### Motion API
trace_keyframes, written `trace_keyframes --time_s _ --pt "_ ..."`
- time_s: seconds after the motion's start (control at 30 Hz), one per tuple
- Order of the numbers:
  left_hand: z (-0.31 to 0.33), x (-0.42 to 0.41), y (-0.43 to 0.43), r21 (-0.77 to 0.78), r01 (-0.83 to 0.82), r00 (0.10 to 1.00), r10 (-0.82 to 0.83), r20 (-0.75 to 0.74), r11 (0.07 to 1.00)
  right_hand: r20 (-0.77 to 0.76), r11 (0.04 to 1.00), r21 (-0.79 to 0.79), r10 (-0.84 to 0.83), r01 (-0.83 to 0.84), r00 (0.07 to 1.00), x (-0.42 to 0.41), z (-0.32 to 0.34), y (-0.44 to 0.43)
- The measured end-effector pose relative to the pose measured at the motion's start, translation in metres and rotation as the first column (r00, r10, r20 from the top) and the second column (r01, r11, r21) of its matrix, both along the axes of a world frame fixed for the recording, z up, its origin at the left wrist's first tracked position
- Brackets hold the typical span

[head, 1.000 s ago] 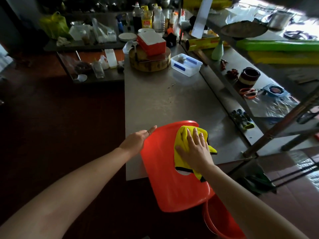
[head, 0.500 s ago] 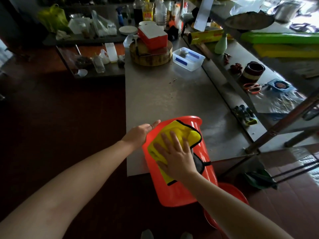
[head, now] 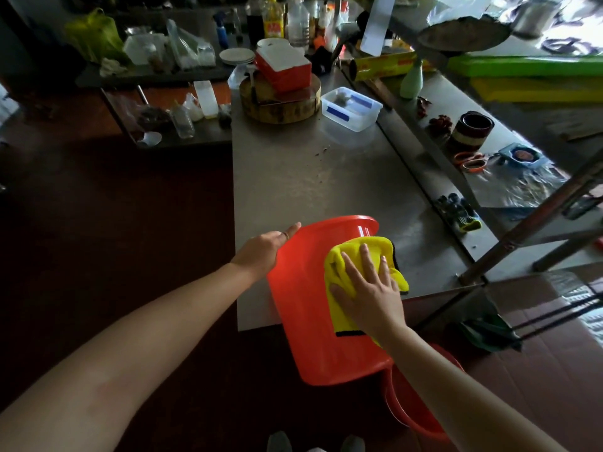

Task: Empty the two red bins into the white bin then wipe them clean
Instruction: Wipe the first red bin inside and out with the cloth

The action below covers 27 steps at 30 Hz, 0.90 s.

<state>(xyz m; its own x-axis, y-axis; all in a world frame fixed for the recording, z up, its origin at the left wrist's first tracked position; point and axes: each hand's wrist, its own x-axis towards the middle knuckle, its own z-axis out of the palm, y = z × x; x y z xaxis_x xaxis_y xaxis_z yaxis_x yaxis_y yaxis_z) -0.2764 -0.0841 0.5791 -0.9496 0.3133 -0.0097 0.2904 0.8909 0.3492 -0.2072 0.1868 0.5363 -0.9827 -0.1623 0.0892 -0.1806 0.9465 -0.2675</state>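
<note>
The red bin (head: 306,305) lies on its side across the near edge of the bench (head: 310,177), one end overhanging. On the bin's upper side the right hand (head: 368,295) presses a yellow cloth (head: 342,265), grip flat and fingers spread; the left hand (head: 261,249) rests against its left wall, grip open and fingers straight. A second red bin (head: 414,409) sits lower, just right of the first bin's near end.

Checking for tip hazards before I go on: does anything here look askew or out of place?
The red bin lies tilted on its side, about half of it overhanging the table edge; only the left hand and the right hand, pressing a yellow cloth, steady it.
</note>
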Motion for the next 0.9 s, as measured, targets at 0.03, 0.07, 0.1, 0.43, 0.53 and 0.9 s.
trace_keyframes --time_s 0.03,0.07,0.1,0.43,0.53,0.9 --pt "0.002 0.000 0.002 -0.010 -0.004 1.000 0.004 0.019 1.000 -0.028 0.999 0.043 0.022 -0.021 0.999 0.004 0.000 -0.006" --pt "0.004 -0.001 0.005 -0.011 -0.007 0.999 0.007 0.036 1.000 -0.056 0.996 0.080 0.050 -0.045 0.997 0.010 -0.001 -0.015" --pt "0.006 -0.002 0.009 -0.009 -0.007 0.999 0.008 0.047 1.000 -0.078 0.991 0.112 0.087 -0.078 0.993 0.017 -0.003 -0.024" --pt "0.010 -0.002 0.004 0.017 -0.001 0.998 0.000 0.058 1.000 -0.103 0.925 0.258 0.314 -0.280 0.944 0.047 -0.016 -0.051" --pt "0.009 0.002 -0.001 0.045 -0.016 0.998 0.013 0.065 0.999 -0.083 0.964 0.166 0.223 -0.207 0.971 0.044 -0.013 -0.026" --pt "-0.002 0.015 0.022 -0.373 0.300 0.928 -0.359 -0.098 0.878 -0.026 0.996 0.005 0.088 -0.088 0.996 0.047 -0.013 0.026"
